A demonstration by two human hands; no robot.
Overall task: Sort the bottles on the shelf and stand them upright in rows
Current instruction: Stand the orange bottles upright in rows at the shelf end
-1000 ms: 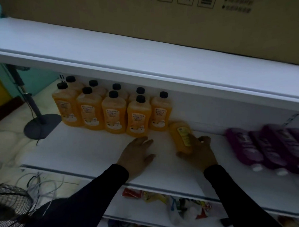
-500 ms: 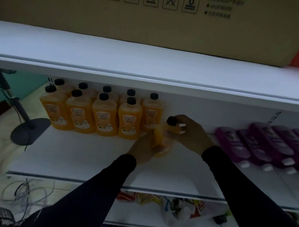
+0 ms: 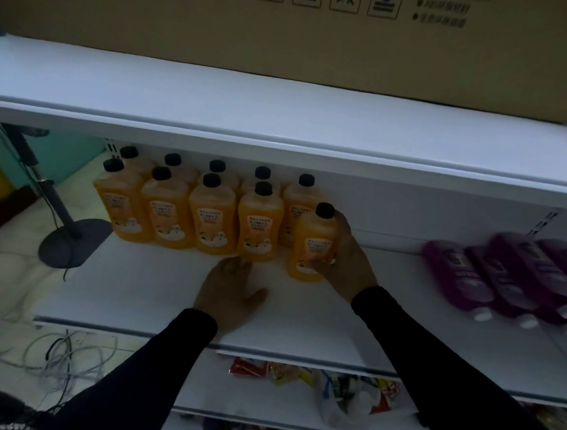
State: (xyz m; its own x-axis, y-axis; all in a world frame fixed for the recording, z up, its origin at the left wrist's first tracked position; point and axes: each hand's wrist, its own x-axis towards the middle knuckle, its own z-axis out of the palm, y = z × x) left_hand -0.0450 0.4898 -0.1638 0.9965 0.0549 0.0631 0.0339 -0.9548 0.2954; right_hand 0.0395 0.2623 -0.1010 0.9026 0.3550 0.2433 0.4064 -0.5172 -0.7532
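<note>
Several orange bottles with black caps (image 3: pixel 210 218) stand upright in two rows at the back left of the white shelf (image 3: pixel 142 293). One more orange bottle (image 3: pixel 313 245) stands upright at the right end of the front row, and my right hand (image 3: pixel 348 260) is wrapped around its right side. Palm down on the shelf, my left hand (image 3: pixel 230 287) rests with fingers spread just in front of the front row, holding nothing. Several purple bottles with white caps (image 3: pixel 500 276) lie flat at the right of the shelf.
A large cardboard box (image 3: pixel 283 29) sits on the upper shelf (image 3: pixel 280 117). A lower shelf holds a plastic bag and packets (image 3: pixel 342 393). A fan stand with round base (image 3: pixel 70 241) and loose cables (image 3: pixel 58 354) are on the floor at left.
The orange bottle lay flat under my right hand, was lifted with both hands, and now stands upright beside the front row. My left hand has let go and dropped to the shelf.
</note>
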